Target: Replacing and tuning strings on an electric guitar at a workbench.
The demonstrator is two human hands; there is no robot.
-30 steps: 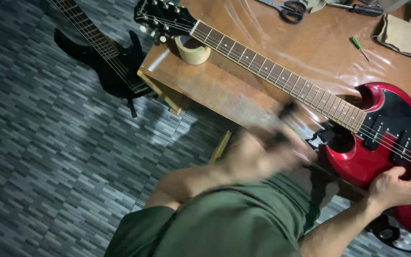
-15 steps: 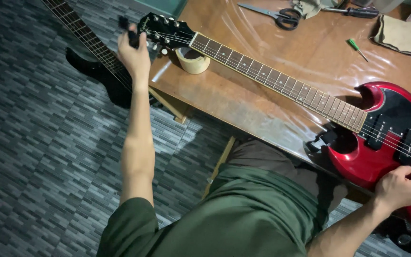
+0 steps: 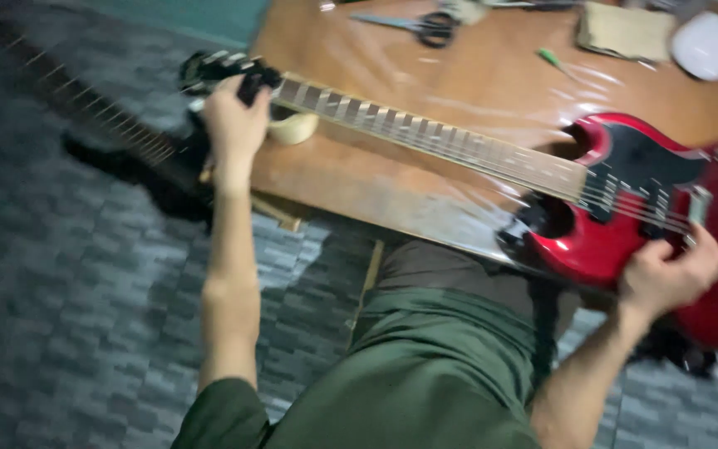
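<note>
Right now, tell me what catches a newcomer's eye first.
A red guitar lies across the wooden table. The left hand grips its headstock at the table's left end; the right hand rests on the body's lower edge. A black guitar lies on the floor, left.

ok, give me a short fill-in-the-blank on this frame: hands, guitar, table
1. The left hand grips the red guitar at its ____ end.
2. The right hand rests on the guitar's ____.
3. A pair of ____ lies at the far edge of the wooden table.
4. A second, black guitar lies on the ____.

Missing words: headstock; body; scissors; floor
</note>
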